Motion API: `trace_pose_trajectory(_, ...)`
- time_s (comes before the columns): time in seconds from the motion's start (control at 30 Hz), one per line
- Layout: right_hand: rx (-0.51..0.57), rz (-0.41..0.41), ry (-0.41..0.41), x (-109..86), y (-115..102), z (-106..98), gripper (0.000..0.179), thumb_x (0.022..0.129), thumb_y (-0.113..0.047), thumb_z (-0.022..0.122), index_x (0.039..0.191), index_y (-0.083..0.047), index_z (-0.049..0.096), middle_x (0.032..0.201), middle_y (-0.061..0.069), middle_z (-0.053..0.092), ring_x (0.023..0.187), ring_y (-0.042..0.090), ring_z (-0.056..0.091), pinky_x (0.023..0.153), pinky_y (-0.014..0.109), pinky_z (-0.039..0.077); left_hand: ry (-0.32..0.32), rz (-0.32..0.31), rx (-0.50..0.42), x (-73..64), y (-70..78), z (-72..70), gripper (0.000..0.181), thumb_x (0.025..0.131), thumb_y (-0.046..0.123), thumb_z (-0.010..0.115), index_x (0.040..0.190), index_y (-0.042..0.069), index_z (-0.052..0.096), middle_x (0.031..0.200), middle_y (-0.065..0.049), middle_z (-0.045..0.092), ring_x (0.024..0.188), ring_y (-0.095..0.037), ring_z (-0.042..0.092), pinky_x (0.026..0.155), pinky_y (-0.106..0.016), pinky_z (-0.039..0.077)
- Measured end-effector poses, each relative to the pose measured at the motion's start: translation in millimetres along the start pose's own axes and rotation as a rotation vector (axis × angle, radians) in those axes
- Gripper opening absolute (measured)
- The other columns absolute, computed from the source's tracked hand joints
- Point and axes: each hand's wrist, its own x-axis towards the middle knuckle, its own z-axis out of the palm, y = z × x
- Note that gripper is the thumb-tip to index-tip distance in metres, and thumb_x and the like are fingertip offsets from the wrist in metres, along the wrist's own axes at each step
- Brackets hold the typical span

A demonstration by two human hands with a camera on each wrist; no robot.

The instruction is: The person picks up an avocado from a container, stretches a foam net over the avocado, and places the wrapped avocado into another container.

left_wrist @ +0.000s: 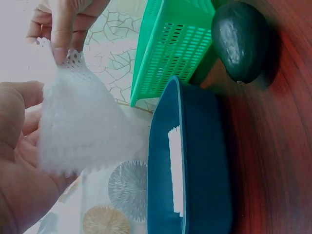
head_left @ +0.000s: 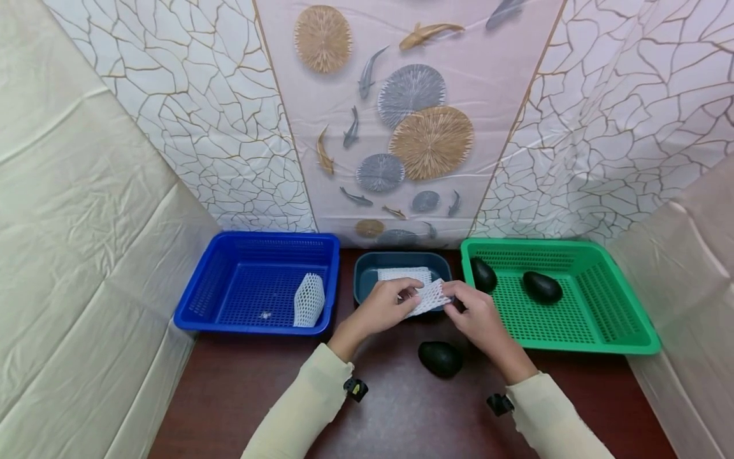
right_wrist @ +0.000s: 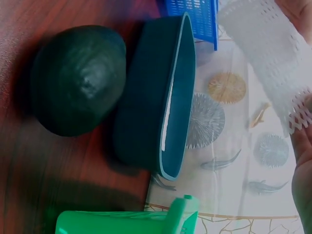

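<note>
The right hand [head_left: 478, 312] pinches 1 end of a foam net [head_left: 430, 298] over the near edge of the tub [head_left: 365, 282]; the left hand [head_left: 384, 307] curls loosely round the other. It looks light, stretchy, easily torn; I'd grip both ends gently.

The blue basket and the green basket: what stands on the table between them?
In the head view, a dark teal tray stands there, white foam netting inside; the left hand and right hand hold another net, partly hiding the tray.
</note>
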Motion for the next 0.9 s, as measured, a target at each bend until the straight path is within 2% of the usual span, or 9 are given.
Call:
trace_pose_trajectory(0.07,0.008,-0.033,0.002,-0.6,-1,1,0.024,0.078,0.011,0.075,0.095,-0.005,0.071,0.105,0.012,0.075,0.095,0.027,0.073,0.079,0.022,0.056,0.021,0.020,0.002,-0.4,-0.2,1.3,0.029,0.103,0.016,0.064,0.129,0.005,0.069,0.113,-0.010,0.075,0.099,-0.014,0.070,0.086,-0.026,0.056)
trace_pose_trajectory(0.23,0.019,-0.084,-0.022,-1.6,-3,2,0.024,0.078,0.012,0.075,0.093,-0.006,0.070,0.104,0.011,0.075,0.093,0.024,0.073,0.080,0.021,0.056,0.083,0.047,0.044,-1.8,-2.5,2.8,0.020,0.100,0.012,0.067,0.118,0.004,0.073,0.114,-0.011,0.075,0.099,-0.016,0.070,0.088,-0.028,0.056)
trace_pose_trajectory(0.37,-0.010,-0.131,-0.059,-3.2,-4,1,0.027,0.076,0.011,0.077,0.094,-0.007,0.071,0.104,0.009,0.075,0.095,0.023,0.074,0.082,0.026,0.058,0.125,0.041,0.067,-4.8,-4.3,1.3,0.016,0.101,0.014,0.066,0.115,0.008,0.074,0.112,-0.006,0.075,0.100,-0.015,0.070,0.088,-0.029,0.057)
trace_pose_trajectory(0.5,-0.033,-0.177,-0.090,-5.8,-3,0,0.034,0.072,0.014,0.079,0.098,-0.007,0.073,0.103,0.009,0.076,0.095,0.023,0.074,0.079,0.034,0.060,0.163,0.030,0.051,-7.9,-5.9,-1.4,0.016,0.103,0.014,0.064,0.115,0.009,0.073,0.113,-0.006,0.074,0.101,-0.016,0.069,0.090,-0.032,0.058)
trace_pose_trajectory(0.67,-0.046,-0.174,-0.143,-9.8,-5,-1,0.031,0.075,0.010,0.079,0.100,-0.007,0.074,0.101,0.005,0.077,0.094,0.019,0.074,0.077,0.035,0.060,0.246,0.052,0.032,-10.2,-10.4,-4.3,0.014,0.102,0.013,0.065,0.112,0.008,0.073,0.111,-0.006,0.074,0.099,-0.017,0.069,0.088,-0.032,0.059)
trace_pose_trajectory(0.8,-0.049,-0.147,-0.184,-13.6,-7,-1,0.029,0.078,0.009,0.079,0.101,-0.008,0.074,0.101,0.004,0.077,0.093,0.017,0.074,0.077,0.036,0.061,0.326,0.081,0.024,-11.3,-12.7,-7.6,0.011,0.100,0.011,0.067,0.108,0.008,0.074,0.106,-0.006,0.074,0.093,-0.017,0.068,0.082,-0.031,0.059)
trace_pose_trajectory(0.9,-0.044,-0.119,-0.208,-17.2,-8,0,0.028,0.080,0.008,0.080,0.102,-0.009,0.074,0.101,0.003,0.076,0.092,0.016,0.073,0.076,0.035,0.061,0.364,0.085,0.019,-12.3,-12.4,-10.9,0.009,0.099,0.011,0.068,0.106,0.008,0.075,0.103,-0.005,0.073,0.090,-0.016,0.067,0.079,-0.029,0.059)
